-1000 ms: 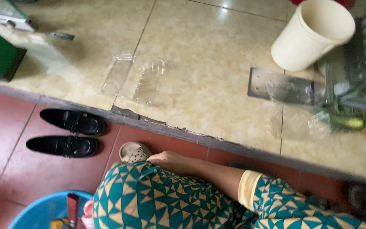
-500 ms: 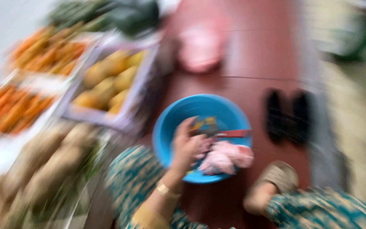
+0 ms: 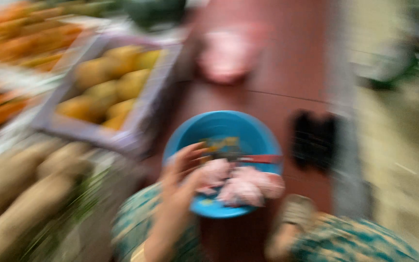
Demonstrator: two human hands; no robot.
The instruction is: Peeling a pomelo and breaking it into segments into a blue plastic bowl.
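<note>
**My hand at the blue basin**

Everything here is smeared by motion, so I can only give the broad shapes.

My left hand [image 3: 183,170] reaches out over the near-left rim of the blue basin [image 3: 219,128], which sits on the dark red floor [image 3: 292,63]. My fingers are spread and loosely curled, the tips pointing into the bowl. They lie right against the pale pink bags [image 3: 243,182] heaped in the basin's near half, but the blur keeps me from telling whether I have actually closed on any of it. My right hand is not in sight.

Inside the basin, just beyond my fingertips, lies something with a red handle [image 3: 260,158], stretched across towards the right rim, and behind it a small yellowish patch I cannot make out.

My knees, in teal patterned cloth [image 3: 360,242], frame the bottom of the view, and a tan sandal [image 3: 297,213] sits just right of the basin. A pair of black shoes [image 3: 314,140] stands on the floor beside the basin's right edge. Farther off on the floor is another pink bundle [image 3: 229,53].

To my left, a pale tray of yellow fruit [image 3: 107,82] stands near the basin, with orange produce [image 3: 6,106] beyond it and brownish produce [image 3: 25,194] nearer me.
</note>
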